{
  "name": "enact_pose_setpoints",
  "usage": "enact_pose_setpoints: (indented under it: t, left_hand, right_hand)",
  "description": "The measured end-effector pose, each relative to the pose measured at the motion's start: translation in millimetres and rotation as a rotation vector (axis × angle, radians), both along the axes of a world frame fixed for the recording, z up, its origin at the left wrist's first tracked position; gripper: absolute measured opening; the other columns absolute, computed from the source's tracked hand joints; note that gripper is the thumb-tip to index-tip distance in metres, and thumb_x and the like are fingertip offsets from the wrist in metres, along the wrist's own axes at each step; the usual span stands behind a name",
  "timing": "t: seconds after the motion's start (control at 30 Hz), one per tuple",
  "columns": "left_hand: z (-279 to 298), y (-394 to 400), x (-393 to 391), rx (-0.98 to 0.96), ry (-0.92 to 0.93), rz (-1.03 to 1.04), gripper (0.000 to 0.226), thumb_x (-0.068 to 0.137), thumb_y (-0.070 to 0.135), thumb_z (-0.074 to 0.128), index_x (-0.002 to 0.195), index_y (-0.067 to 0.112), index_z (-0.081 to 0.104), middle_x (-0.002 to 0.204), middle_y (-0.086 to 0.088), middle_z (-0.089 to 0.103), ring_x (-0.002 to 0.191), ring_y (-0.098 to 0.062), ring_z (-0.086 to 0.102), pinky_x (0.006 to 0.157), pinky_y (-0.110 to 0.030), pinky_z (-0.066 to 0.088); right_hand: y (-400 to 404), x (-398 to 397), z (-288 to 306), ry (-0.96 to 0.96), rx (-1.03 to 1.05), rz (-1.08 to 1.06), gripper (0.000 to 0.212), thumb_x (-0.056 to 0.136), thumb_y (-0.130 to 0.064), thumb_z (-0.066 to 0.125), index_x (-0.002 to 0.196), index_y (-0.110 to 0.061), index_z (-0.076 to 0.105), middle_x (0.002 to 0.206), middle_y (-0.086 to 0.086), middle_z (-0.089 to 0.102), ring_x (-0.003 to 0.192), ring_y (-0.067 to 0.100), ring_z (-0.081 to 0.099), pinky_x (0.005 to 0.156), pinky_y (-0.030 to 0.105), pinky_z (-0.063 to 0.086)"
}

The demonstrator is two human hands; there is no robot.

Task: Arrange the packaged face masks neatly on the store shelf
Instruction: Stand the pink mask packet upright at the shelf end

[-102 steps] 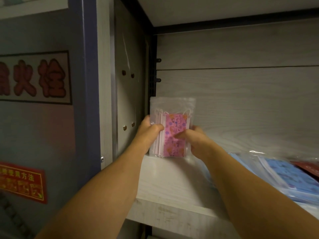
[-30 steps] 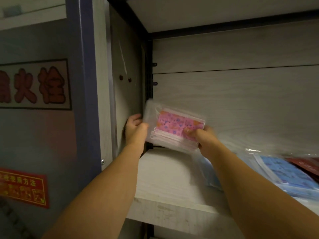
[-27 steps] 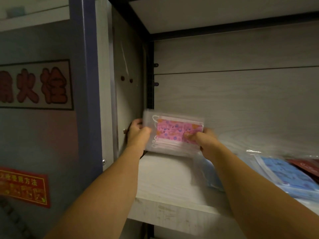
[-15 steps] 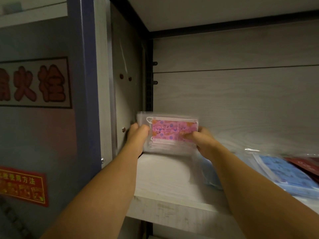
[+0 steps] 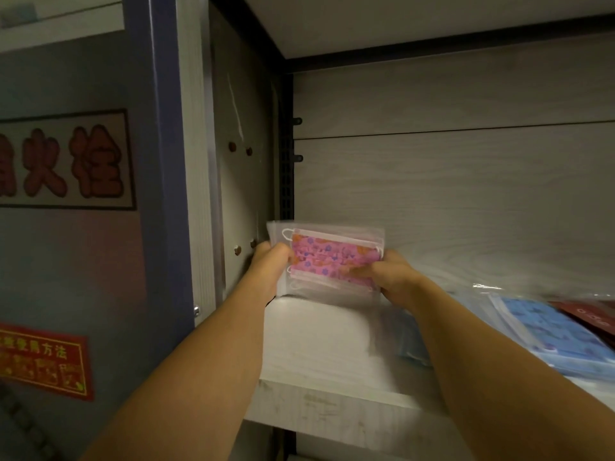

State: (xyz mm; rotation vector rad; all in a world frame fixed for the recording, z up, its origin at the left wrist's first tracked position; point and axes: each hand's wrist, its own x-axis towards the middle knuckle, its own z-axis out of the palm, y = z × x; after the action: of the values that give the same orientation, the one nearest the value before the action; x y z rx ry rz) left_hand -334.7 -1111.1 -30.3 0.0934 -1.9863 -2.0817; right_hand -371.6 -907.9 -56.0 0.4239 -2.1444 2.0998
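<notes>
- At the back left corner of the shelf (image 5: 319, 347), you hold a pink mask pack (image 5: 327, 261) with both hands.
- Your left hand (image 5: 271, 264) grips the left end of the pack. Its fingers curl round that edge.
- Your right hand (image 5: 387, 274) grips the right end. Its thumb presses on the front of the pack and the other fingers are tucked behind.
- So both hands are clamped on the same pack, one at each end.
- You hold the pack on its long side, standing up, with the pink masks facing you. They have small purple and orange prints and white ear loops, inside a clear bag.
- The bottom edge of the pack is right at the shelf board. You cannot tell if it touches or sits just above.
- The pack is close to the back wall (image 5: 449, 194) of the shelf and just beside the left side panel (image 5: 243, 194).
- Right of the pack, a blue mask pack (image 5: 545, 331) lies flat on the shelf.
- Another clear bag with something blue in it (image 5: 407, 341) lies between the two, partly hidden by your right arm.
- Far right of the pack, a dark red pack (image 5: 592, 314) peeks in at the edge.
- Left of the shelf, a sign (image 5: 63, 161) with big red letters hangs on the grey wall, and a small red sticker (image 5: 43, 361) sits lower down.
</notes>
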Motion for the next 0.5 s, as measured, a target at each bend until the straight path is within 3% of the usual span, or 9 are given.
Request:
enact_pose_setpoints:
  t: [0.1, 0.2, 0.27, 0.37, 0.5]
  left_hand:
    - [-1.7, -1.1, -3.1, -0.016, -0.006, -0.001, 0.050, 0.079, -0.008, 0.055, 0.126, 0.006, 0.046, 0.093, -0.008, 0.055, 0.081, -0.022, 0.057, 0.063, -0.032, 0.047]
    - [-1.8, -2.6, -2.4, -0.027, -0.012, 0.000, 0.051, 0.078, -0.008, 0.056, 0.126, 0.007, 0.047, 0.094, -0.009, 0.055, 0.084, -0.024, 0.057, 0.068, -0.034, 0.048]
    - [-1.5, -2.9, -1.8, -0.040, -0.024, -0.011, 0.043, 0.077, -0.009, 0.056, 0.118, 0.003, 0.053, 0.093, -0.011, 0.060, 0.082, -0.025, 0.061, 0.063, -0.033, 0.049]
    - [-1.1, -1.5, -0.9, -0.024, -0.020, -0.028, 0.037, 0.077, -0.011, 0.055, 0.110, 0.005, 0.056, 0.094, -0.014, 0.064, 0.081, -0.029, 0.065, 0.061, -0.035, 0.054]
    - [-1.4, -2.9, -4.1, 0.028, 0.051, -0.012, 0.047, 0.077, -0.009, 0.058, 0.122, 0.006, 0.055, 0.101, -0.016, 0.066, 0.085, -0.032, 0.067, 0.057, -0.034, 0.055]
  right_hand:
    - [0.1, 6.2, 0.3, -0.052, -0.009, 0.126, 0.073, 0.045, -0.016, 0.098, 0.112, -0.002, 0.073, 0.111, 0.017, 0.074, 0.106, 0.034, 0.071, 0.098, 0.047, 0.053]
    - [3.0, 8.4, 1.2, -0.073, -0.044, 0.123, 0.072, 0.042, 0.000, 0.091, 0.111, 0.006, 0.071, 0.110, 0.021, 0.073, 0.104, 0.037, 0.070, 0.098, 0.049, 0.053]
    - [3.7, 7.0, 2.0, -0.073, -0.079, 0.061, 0.061, 0.053, 0.012, 0.079, 0.113, 0.015, 0.065, 0.107, 0.024, 0.070, 0.099, 0.039, 0.067, 0.097, 0.051, 0.052]
    - [1.0, 6.2, 3.3, -0.096, -0.070, 0.008, 0.043, 0.067, 0.027, 0.067, 0.108, 0.015, 0.066, 0.107, 0.027, 0.071, 0.098, 0.040, 0.070, 0.092, 0.054, 0.055]
    - [0.9, 6.8, 8.1, -0.025, -0.096, -0.058, 0.037, 0.070, 0.024, 0.069, 0.105, 0.013, 0.068, 0.104, 0.026, 0.073, 0.093, 0.036, 0.072, 0.082, 0.042, 0.058]
